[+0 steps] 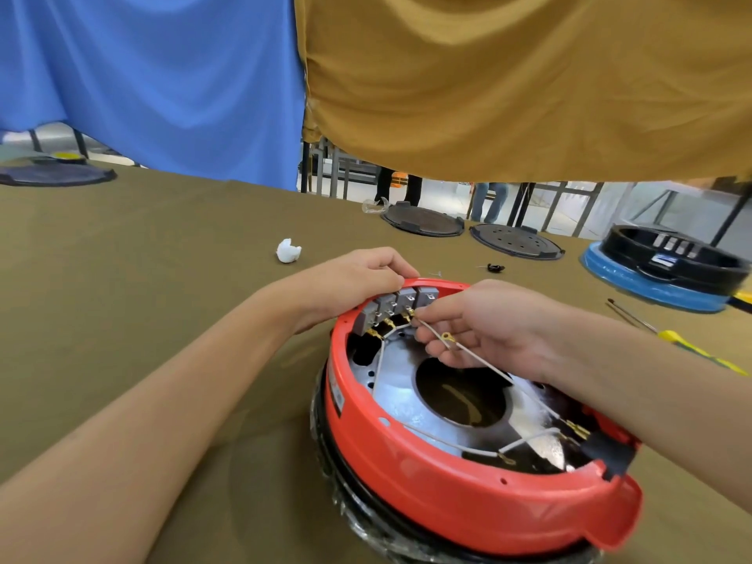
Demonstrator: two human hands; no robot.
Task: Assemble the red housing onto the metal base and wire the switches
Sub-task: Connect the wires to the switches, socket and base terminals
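Olive-brown cloth covers the table (162,278); blue and mustard sheets hang behind. Red housing (468,494) sits near the table's front edge, over the metal base (401,394). Grey switches (396,305) line the housing's far rim. Left hand (358,278) rests on that rim, fingers curled against the switches. Right hand (488,323), over the housing's middle, pinches a white wire (480,358) at the switch terminals. Screwdriver (683,343) lies right of the housing
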